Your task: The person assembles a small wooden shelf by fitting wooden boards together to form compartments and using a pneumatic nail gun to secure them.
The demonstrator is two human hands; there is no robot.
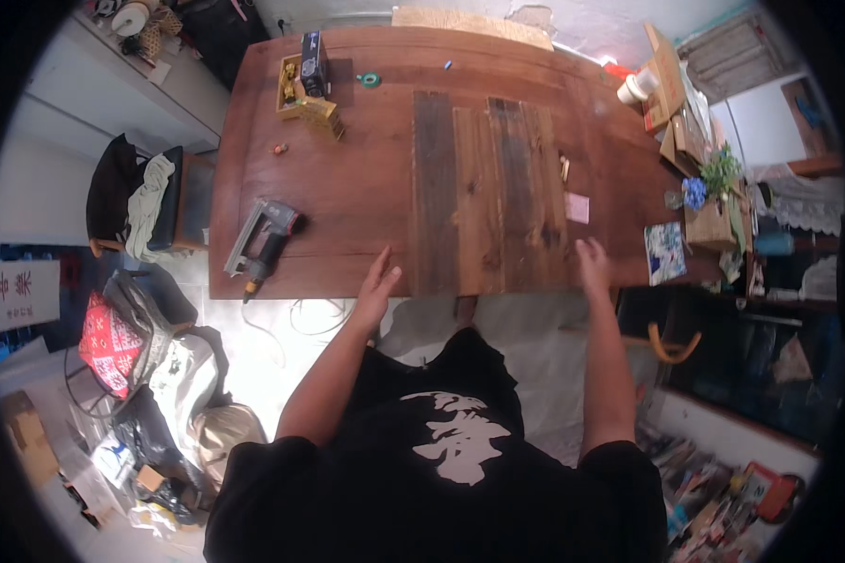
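Note:
Several wooden planks (477, 202), dark and lighter brown, lie side by side on the brown table (338, 206), their near ends by its front edge. My left hand (377, 284) is held out just left of the planks, fingers stretched and nothing in it. On the other side, my right hand (592, 265) hovers near the right-hand plank, also open and empty. Whether either hand touches the tabletop, I cannot tell. A nail gun (267, 246) rests on the table's left, well away from my left hand. Beyond my right hand lies a pink slip of paper (577, 207).
At the far left stand an open box (290, 89), a black box (314, 64) and a yellow carton (323, 119), with a green tape roll (369, 81) beside them. Flowers (694, 192) and a patterned booklet (665, 253) occupy the right edge. A chair (192, 197) holds clothes.

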